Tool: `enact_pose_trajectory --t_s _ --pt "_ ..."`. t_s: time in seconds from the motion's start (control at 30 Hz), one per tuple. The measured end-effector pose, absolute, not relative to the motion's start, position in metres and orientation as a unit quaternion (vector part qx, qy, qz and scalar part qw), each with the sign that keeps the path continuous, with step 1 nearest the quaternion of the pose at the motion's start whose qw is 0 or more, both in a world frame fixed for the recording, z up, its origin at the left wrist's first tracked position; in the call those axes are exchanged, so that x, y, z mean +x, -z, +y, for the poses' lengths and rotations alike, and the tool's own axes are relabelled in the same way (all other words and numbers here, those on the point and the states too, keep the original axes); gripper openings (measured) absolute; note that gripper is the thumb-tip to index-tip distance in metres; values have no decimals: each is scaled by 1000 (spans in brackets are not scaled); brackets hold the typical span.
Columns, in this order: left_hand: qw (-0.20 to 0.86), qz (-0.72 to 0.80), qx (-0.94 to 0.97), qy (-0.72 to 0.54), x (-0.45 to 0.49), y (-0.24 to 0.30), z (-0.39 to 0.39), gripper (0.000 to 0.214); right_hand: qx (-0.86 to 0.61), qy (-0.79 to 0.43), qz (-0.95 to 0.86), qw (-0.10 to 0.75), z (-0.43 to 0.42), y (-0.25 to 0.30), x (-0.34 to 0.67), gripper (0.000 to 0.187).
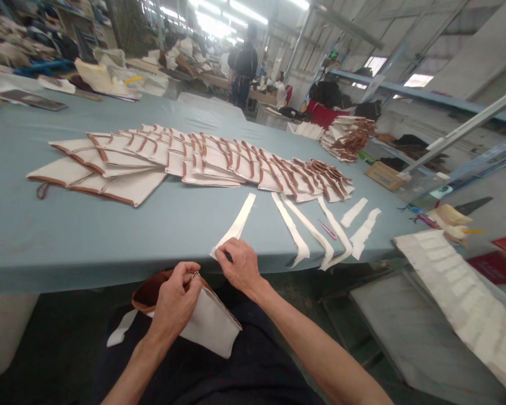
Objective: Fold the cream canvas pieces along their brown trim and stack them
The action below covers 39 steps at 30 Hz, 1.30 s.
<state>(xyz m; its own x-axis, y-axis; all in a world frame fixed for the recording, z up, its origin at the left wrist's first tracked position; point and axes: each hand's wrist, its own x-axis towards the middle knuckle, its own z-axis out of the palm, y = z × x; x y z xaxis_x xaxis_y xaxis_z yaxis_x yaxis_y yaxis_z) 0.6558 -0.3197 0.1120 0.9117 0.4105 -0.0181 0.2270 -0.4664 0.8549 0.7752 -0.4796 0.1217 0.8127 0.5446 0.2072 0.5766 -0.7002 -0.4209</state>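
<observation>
My left hand [175, 301] pinches the brown-trimmed edge of a cream fabric pouch [213, 323] held over my lap. The pouch gapes at its left, showing a brown lining [145, 289], and a white strip [122, 328] hangs beside it. At the table's front edge, my right hand [239, 264] has its thumb and fingers closed at the lower end of a white fabric strip [241, 219] lying on the table. More white strips [290, 228] lie to the right, with a small pink tool [328, 229] among them.
A long overlapping row of cream pouches with brown trim [211, 154] spans the blue-green table [109, 242]. Behind it at right are a stacked pile [348, 138] and a cardboard box [385, 175]. A cream panel [464, 304] lies at lower right. A person [242, 70] stands in the background.
</observation>
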Motion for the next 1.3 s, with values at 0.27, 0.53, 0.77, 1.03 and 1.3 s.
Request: enact_pose_trajectory --t_s 0.27,0.53,0.77,1.03,1.3 --pt "473 167 861 -82 667 -108 -324 29 -906 -56 -303 290 -488 -139 793 22" --pt "407 155 899 -45 669 -120 -331 30 -892 -87 -280 344 -488 -138 796 12" --pt "270 117 955 34 690 -126 -347 38 -862 -107 -246 429 -492 -128 810 16" --pt "148 112 978 93 697 -135 -351 45 -841 -70 -139 518 -515 -127 872 33" --pt "121 112 980 115 696 -143 -363 57 -858 -16 -56 511 -517 -157 982 39"
